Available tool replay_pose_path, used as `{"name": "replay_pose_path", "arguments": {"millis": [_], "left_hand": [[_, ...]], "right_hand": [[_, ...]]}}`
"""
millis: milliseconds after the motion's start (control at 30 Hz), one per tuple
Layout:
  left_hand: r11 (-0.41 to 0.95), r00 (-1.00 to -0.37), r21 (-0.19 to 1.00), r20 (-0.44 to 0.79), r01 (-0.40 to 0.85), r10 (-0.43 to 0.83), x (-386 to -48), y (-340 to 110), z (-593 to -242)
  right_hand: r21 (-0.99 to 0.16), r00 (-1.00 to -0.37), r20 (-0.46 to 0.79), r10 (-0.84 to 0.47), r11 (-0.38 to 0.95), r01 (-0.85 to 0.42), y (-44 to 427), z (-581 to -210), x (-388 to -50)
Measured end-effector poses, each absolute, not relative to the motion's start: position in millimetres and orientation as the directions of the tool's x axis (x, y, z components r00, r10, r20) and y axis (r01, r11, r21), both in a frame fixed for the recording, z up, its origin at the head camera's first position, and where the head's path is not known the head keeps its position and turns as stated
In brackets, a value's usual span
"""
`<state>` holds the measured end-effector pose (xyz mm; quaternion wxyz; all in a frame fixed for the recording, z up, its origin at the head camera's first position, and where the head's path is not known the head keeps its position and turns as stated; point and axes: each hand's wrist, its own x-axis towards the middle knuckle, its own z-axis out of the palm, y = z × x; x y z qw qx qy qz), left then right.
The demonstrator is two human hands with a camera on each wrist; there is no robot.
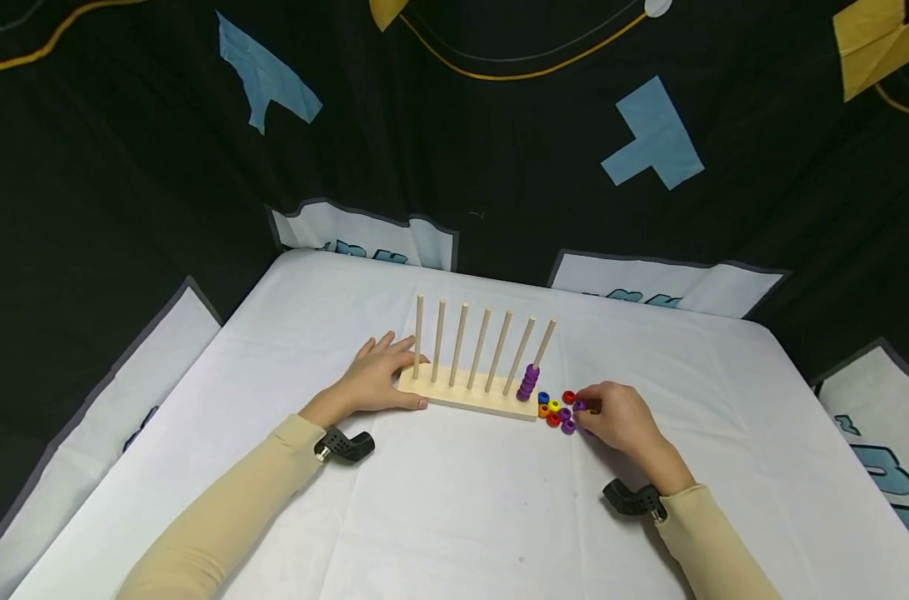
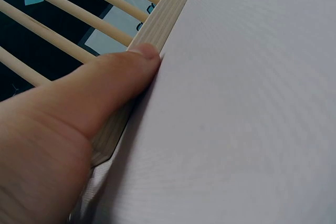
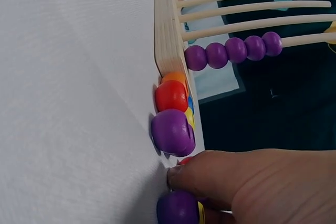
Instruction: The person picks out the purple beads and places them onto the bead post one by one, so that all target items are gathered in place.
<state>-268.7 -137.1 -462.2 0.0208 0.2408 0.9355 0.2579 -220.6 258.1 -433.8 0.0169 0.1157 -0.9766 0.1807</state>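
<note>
A pale wooden peg stand with several upright rods sits on the table. Purple beads are stacked on its rightmost rod. My left hand holds the stand's left end, thumb along the front edge and fingers behind. Right of the stand, my right hand is low over the loose beads, its fingers curled around a purple bead at the fingertips, partly hidden. Beside it lie red, orange, yellow, blue and other purple beads.
A white cloth covers the table. Each wrist carries a black camera mount, the left one and the right one. Behind the table hangs a black curtain with blue and yellow patches.
</note>
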Motion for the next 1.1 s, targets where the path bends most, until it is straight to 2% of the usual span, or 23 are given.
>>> {"name": "replay_pose_path", "arguments": {"millis": [267,600,1100], "left_hand": [[0.758,-0.887,0.485,0.083,0.435,0.455,-269.5,-137.2,-463.3],[0.76,-0.886,0.482,0.084,0.436,0.456,-270.1,-136.6,-463.0],[0.752,-0.885,0.491,0.094,0.44,0.456,-269.3,-136.4,-463.8]], "right_hand": [[-0.374,-0.962,0.131,-0.239,0.887,-0.271,259.4,-437.3,-221.4],[-0.494,-0.969,0.167,-0.181,0.836,-0.241,260.3,-436.3,-221.5],[-0.549,-0.958,0.244,-0.152,0.792,-0.266,257.4,-431.6,-219.4]]}}
